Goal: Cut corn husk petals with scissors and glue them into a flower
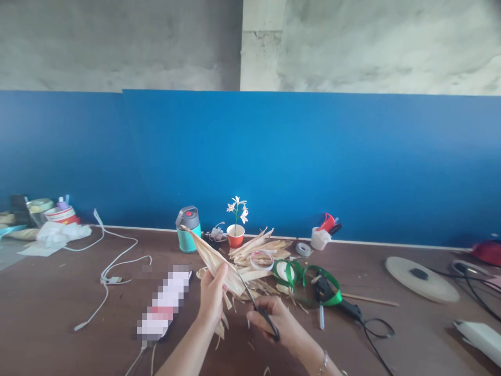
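My left hand (213, 295) pinches a dried corn husk (209, 256), its pointed tip aimed up and to the left. In my right hand (276, 318) is a pair of dark-handled scissors (267, 318), with the blades reaching up-left to the husk's right edge. Whether the blades are parted is hard to make out. Behind both hands lies a pile of dried husks (254, 245), with loose scraps below. Beyond it stands a red and white paper cup (236, 239) holding a small white-flowered stem (237, 209).
A phone (166, 303) with a cable lies left of my arms. Behind it stands a teal flask (188, 232). To the right are green ribbon (289, 272), a glue gun (336, 300), a tape roll (303, 249), a white pen cup (321, 238) and a round lid (420, 282).
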Action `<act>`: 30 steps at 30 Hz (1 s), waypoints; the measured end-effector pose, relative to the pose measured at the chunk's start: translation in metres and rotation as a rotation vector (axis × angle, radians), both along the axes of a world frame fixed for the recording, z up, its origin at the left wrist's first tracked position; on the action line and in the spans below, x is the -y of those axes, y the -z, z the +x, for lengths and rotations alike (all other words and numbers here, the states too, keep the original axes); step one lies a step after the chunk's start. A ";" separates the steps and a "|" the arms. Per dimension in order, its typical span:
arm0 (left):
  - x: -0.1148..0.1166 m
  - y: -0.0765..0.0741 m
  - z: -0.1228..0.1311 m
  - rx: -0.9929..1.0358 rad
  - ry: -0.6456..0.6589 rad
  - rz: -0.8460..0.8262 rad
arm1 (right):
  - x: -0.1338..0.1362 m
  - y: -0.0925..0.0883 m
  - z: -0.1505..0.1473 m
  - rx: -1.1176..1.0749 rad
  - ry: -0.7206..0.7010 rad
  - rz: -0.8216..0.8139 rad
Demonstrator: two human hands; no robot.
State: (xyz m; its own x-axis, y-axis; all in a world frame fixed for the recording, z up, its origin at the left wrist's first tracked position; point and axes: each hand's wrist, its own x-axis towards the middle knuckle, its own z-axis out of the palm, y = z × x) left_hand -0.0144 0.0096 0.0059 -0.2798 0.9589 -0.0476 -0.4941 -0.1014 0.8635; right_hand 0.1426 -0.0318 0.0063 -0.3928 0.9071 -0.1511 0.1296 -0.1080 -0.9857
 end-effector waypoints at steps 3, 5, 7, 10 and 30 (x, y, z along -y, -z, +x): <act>-0.002 0.002 -0.001 0.012 -0.002 -0.002 | 0.000 0.001 0.000 0.029 0.014 -0.002; -0.002 0.002 -0.002 0.025 0.007 0.001 | 0.000 0.000 0.000 0.036 0.014 0.001; -0.002 0.002 -0.003 0.035 0.010 -0.006 | 0.000 0.000 0.000 0.042 0.005 0.008; -0.002 -0.001 -0.003 0.035 0.010 -0.023 | 0.000 0.000 0.000 0.052 0.000 0.001; 0.001 -0.017 -0.010 0.036 0.115 -0.011 | 0.001 -0.002 0.004 0.110 -0.049 -0.005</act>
State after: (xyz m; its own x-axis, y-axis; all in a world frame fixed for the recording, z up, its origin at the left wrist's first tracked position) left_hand -0.0242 0.0084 0.0229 -0.1656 0.9840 -0.0662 -0.5323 -0.0327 0.8459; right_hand 0.1471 -0.0332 0.0079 -0.4179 0.8861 -0.2004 0.2422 -0.1039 -0.9646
